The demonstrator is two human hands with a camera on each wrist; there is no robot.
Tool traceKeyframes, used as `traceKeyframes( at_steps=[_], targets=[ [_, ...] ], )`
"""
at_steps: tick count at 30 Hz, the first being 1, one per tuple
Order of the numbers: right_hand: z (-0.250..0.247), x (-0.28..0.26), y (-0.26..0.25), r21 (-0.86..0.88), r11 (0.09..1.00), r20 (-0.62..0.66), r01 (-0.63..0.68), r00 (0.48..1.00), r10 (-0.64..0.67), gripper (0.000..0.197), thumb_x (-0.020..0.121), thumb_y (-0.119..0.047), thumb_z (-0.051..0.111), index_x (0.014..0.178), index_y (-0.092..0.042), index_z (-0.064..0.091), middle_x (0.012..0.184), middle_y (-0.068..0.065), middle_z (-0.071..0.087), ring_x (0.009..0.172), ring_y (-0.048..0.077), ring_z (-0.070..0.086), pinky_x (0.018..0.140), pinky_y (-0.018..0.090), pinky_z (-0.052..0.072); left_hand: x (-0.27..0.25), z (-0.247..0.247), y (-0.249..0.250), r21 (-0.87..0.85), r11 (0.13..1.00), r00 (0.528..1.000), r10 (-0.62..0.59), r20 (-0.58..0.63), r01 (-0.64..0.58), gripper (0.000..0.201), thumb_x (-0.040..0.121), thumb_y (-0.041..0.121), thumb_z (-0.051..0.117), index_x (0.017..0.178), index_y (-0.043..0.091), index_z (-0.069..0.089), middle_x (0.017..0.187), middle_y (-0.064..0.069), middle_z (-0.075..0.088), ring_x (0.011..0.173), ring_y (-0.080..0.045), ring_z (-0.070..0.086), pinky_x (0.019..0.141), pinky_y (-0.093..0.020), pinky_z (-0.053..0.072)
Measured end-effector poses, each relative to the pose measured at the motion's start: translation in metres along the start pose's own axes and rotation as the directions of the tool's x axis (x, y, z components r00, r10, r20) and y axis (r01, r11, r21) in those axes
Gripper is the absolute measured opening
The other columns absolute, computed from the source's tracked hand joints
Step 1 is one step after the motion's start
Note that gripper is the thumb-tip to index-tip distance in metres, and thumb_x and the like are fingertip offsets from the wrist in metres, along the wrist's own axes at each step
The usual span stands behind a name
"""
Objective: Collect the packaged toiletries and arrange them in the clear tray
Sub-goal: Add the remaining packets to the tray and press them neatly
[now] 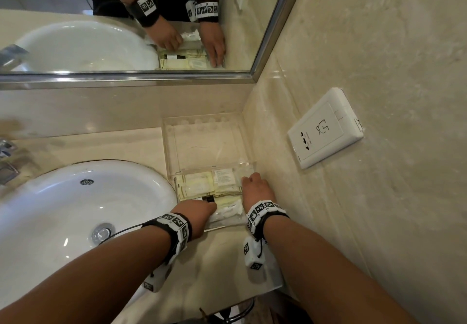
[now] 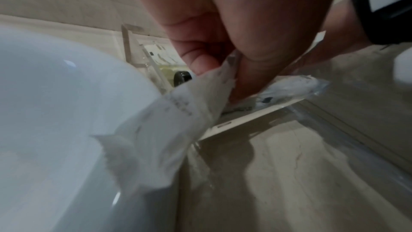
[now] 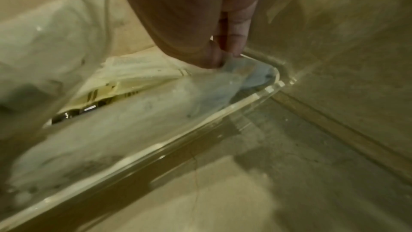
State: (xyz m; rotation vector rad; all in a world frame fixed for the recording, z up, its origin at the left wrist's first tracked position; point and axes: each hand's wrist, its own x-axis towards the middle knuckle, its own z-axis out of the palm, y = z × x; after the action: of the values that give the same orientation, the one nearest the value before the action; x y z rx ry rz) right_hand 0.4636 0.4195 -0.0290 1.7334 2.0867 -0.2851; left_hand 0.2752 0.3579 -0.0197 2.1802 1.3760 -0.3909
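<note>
The clear tray point(image 1: 204, 144) sits in the counter's back right corner, its far half bare. Several yellowish packets point(image 1: 195, 184) and a small black-capped bottle point(image 1: 210, 199) lie in its near half. My left hand point(image 1: 211, 206) reaches over the tray's near left edge and pinches a crinkled white packet point(image 2: 178, 112) between thumb and fingers. My right hand point(image 1: 249, 181) is at the tray's right side. Its fingertips point(image 3: 236, 48) pinch the clear plastic end of a wrapped packet point(image 3: 236, 71) at the tray's corner point(image 3: 275, 84). A white wrapped packet point(image 1: 228, 212) lies between both hands.
A white sink basin point(image 1: 75, 210) lies left of the tray, with a faucet point(image 1: 7, 162) at the far left. A mirror point(image 1: 126, 20) hangs behind. The tiled wall with a white socket plate point(image 1: 326, 129) runs close along the right. Bare counter point(image 1: 222, 255) lies in front of the tray.
</note>
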Motion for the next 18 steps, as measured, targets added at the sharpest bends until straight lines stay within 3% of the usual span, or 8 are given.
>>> traceKeyframes(
  at_steps=[8, 11, 13, 16, 18],
  targets=[
    [0.009, 0.002, 0.001, -0.063, 0.997, -0.019, 0.033, 0.999, -0.034, 0.037, 0.093, -0.003, 0.048, 0.130, -0.007, 0.048, 0.128, 0.015, 0.048, 0.103, 0.029, 0.058, 0.082, 0.035, 0.052, 0.001, 0.001, -0.001, -0.061, 0.998, 0.999, -0.034, -0.034, 0.032, 0.021, 0.083, 0.010, 0.055, 0.091, 0.022, 0.039, 0.097, -0.004, 0.062, 0.091, -0.026, 0.061, 0.068, -0.029, 0.040],
    [0.007, 0.002, 0.002, -0.046, 0.998, -0.019, 0.042, 0.999, -0.043, 0.040, 0.092, -0.003, 0.050, 0.132, -0.006, 0.046, 0.129, 0.016, 0.047, 0.103, 0.029, 0.059, 0.080, 0.036, 0.052, 0.002, 0.003, -0.005, -0.082, 0.996, 0.998, -0.050, -0.040, 0.046, 0.017, 0.083, 0.011, 0.054, 0.092, 0.021, 0.043, 0.094, -0.004, 0.063, 0.086, -0.026, 0.061, 0.069, -0.032, 0.047],
    [0.007, 0.001, 0.002, -0.021, 0.999, -0.016, 0.050, 0.999, -0.050, 0.042, 0.091, -0.004, 0.053, 0.132, -0.006, 0.046, 0.130, 0.016, 0.047, 0.103, 0.029, 0.059, 0.081, 0.034, 0.051, 0.003, 0.003, -0.004, -0.098, 0.992, 0.996, -0.082, -0.032, 0.079, 0.018, 0.084, 0.012, 0.053, 0.100, 0.019, 0.048, 0.097, -0.005, 0.065, 0.087, -0.026, 0.062, 0.073, -0.034, 0.051],
    [0.010, -0.002, 0.001, 0.062, 0.998, -0.053, 0.035, 0.998, -0.031, 0.044, 0.087, -0.010, 0.060, 0.130, -0.008, 0.049, 0.130, 0.014, 0.047, 0.109, 0.028, 0.056, 0.090, 0.033, 0.050, 0.008, 0.005, -0.002, -0.116, 0.987, 0.993, -0.117, -0.021, 0.114, 0.032, 0.085, 0.013, 0.052, 0.117, 0.018, 0.049, 0.103, -0.007, 0.065, 0.093, -0.028, 0.063, 0.075, -0.034, 0.049],
    [0.014, -0.006, -0.001, 0.138, 0.990, -0.116, 0.027, 0.993, -0.011, 0.046, 0.085, -0.013, 0.061, 0.130, -0.011, 0.052, 0.134, 0.010, 0.047, 0.118, 0.028, 0.049, 0.099, 0.035, 0.045, 0.012, 0.005, -0.002, -0.119, 0.986, 0.992, -0.124, -0.024, 0.120, 0.033, 0.086, 0.013, 0.052, 0.118, 0.017, 0.050, 0.104, -0.008, 0.066, 0.095, -0.028, 0.063, 0.076, -0.034, 0.048]
  ],
)
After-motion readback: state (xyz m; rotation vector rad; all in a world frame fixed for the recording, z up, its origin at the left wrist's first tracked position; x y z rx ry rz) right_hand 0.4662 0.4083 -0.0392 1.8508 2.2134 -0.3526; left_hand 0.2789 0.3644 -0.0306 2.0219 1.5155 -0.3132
